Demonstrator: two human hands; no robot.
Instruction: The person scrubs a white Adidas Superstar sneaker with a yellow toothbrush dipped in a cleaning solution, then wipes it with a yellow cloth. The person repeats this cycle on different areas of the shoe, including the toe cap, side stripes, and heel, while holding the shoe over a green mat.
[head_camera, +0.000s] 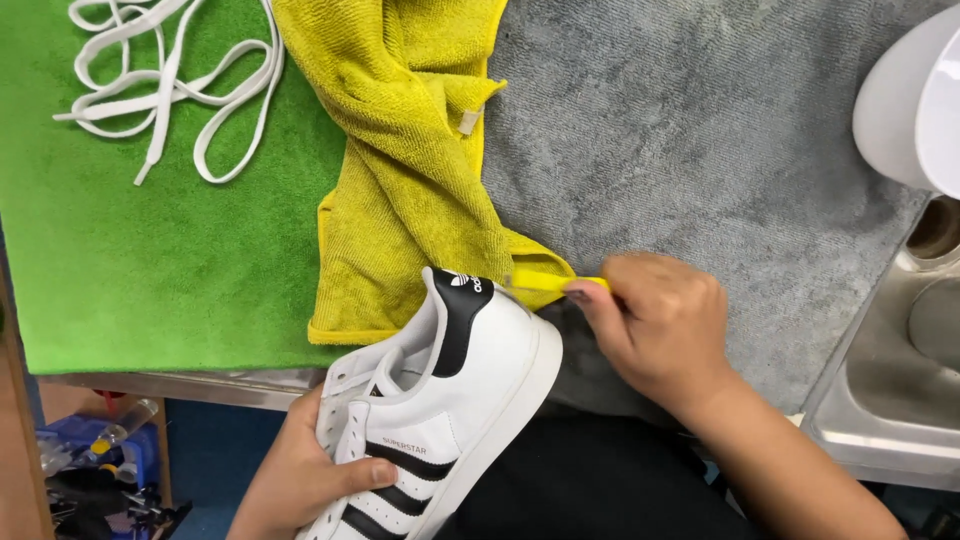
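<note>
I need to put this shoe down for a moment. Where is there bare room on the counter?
The grey towel is bare between the yellow cloth and the white object. The green towel is free below the white laces. It is crowded at the front edge, around the sneaker, left hand and right hand.

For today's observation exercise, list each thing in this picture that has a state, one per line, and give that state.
White sneaker: unlaced, held on its side.
Left hand: grip closed on the sneaker.
Right hand: grip closed on a yellow brush handle at the heel.
White laces: removed, loose on the green towel.
Yellow cloth: crumpled.
</note>
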